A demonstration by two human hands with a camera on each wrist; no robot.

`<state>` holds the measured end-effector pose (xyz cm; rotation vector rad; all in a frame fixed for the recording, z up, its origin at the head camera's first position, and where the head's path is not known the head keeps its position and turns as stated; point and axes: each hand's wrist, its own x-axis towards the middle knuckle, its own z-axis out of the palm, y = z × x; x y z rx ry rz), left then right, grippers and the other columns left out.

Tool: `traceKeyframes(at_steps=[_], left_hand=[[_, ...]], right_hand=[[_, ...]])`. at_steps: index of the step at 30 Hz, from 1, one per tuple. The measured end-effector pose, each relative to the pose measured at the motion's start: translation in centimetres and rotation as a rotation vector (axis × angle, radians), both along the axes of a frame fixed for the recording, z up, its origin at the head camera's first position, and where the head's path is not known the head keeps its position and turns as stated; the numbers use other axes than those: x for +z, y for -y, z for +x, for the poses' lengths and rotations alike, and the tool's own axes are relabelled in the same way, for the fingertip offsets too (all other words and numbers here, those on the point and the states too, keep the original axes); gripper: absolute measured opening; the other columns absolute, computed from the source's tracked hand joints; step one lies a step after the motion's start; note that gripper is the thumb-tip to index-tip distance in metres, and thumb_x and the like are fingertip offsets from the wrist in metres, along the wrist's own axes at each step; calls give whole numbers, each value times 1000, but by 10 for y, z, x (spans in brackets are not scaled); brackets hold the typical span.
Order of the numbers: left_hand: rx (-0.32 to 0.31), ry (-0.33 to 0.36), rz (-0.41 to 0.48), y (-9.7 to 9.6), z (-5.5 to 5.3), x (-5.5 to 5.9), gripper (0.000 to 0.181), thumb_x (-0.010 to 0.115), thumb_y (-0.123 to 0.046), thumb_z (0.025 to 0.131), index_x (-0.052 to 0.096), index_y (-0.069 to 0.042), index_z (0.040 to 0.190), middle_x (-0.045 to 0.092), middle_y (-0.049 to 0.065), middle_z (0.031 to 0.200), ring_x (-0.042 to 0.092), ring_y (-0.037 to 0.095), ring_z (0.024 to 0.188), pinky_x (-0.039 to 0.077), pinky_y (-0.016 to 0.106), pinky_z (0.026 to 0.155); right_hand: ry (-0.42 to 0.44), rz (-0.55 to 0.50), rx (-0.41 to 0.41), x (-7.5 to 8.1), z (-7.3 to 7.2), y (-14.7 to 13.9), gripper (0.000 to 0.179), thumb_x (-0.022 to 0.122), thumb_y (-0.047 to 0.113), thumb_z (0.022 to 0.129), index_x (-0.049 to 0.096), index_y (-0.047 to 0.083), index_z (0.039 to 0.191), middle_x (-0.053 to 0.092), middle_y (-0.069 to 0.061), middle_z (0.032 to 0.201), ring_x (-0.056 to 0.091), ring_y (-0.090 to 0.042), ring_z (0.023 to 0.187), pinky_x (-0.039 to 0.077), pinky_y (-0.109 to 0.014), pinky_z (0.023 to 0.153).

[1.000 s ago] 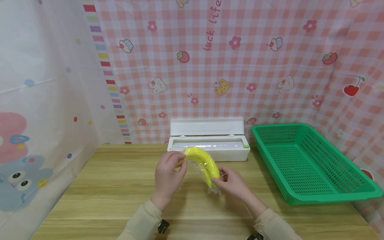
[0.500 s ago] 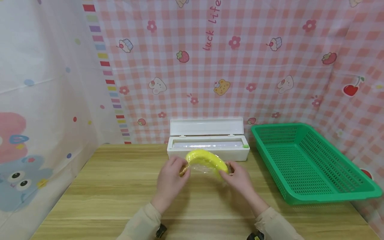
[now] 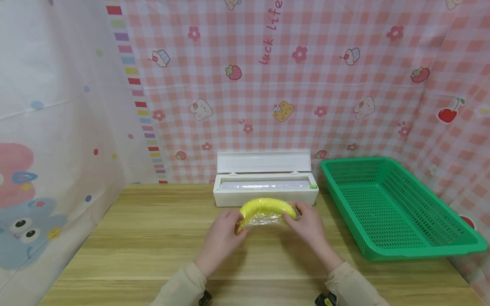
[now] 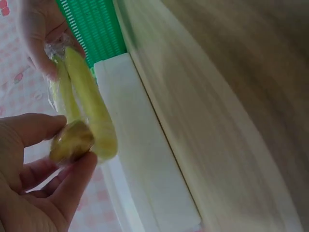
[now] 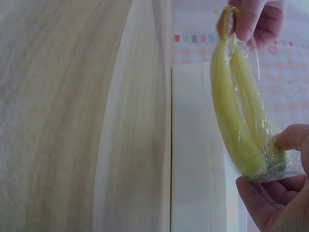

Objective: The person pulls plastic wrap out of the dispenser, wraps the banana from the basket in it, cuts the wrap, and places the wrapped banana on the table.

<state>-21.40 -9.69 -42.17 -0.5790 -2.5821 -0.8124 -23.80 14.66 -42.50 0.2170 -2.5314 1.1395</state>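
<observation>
Between the hands is a small bunch of yellow bananas (image 3: 268, 205), covered in clear plastic wrap that shines and wrinkles. My left hand (image 3: 223, 233) pinches the brown stem end (image 4: 72, 142) between thumb and fingers, as the left wrist view shows. At the other end, my right hand (image 3: 307, 224) holds the wrapped tips, with loose film bunched at the fingers in the right wrist view. The bananas (image 5: 236, 106) are held above the table, just in front of a white cling film box (image 3: 229, 198) whose lid (image 3: 264, 162) stands raised.
A green plastic basket (image 3: 383, 251) with perforated sides stands at the right of the wooden table (image 3: 153, 246). Inside the white box lies a roll of film (image 3: 264, 184). A pink checked cloth (image 3: 245, 93) hangs behind the table.
The bananas have turned from a slanting pose to nearly level, arching upward, and come down slightly towards me. My right hand has moved up and to the right; my left hand has lowered.
</observation>
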Motion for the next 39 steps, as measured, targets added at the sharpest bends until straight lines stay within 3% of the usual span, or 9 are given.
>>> traceKeyframes(at_steps=[5,12,17,25,33,39], left_hand=[[-9,69,-74,-1,1,0,30,82,-20,80,66,-3,99,60,4,86,54,12,72,50,22,59],[19,61,-139,-5,-2,3,43,82,-29,80,67,-7,113,68,8,108,65,23,93,57,38,77],[-22,-7,-120,-10,-7,7,51,85,-30,78,67,-10,121,66,7,119,62,25,106,55,42,90],[-119,-155,-85,-16,-14,7,65,89,-25,72,62,-6,128,55,17,139,50,36,128,41,49,109],[-159,-213,-61,-26,-17,10,71,89,-23,72,58,-5,134,56,11,139,48,31,130,36,46,113],[-199,-217,-40,-32,-15,11,65,85,-17,76,58,-4,133,64,10,127,60,28,117,48,39,103]], right_hand=[[-52,91,5,0,-1,0,25,77,14,80,69,2,101,67,-8,91,60,-23,82,54,-43,73],[-127,258,27,3,3,4,32,80,15,78,69,2,105,65,-8,93,61,-23,81,55,-41,72],[-223,329,50,5,6,9,33,82,15,76,70,2,104,68,-10,97,64,-26,86,57,-42,74],[-402,397,105,12,13,14,33,86,13,73,69,3,99,68,-9,93,64,-24,82,58,-37,69],[-555,439,159,21,19,20,37,88,12,70,68,3,100,68,-9,93,64,-23,82,59,-34,70],[-584,438,166,24,22,24,35,87,12,71,68,6,100,68,-7,93,64,-22,82,59,-32,66]])
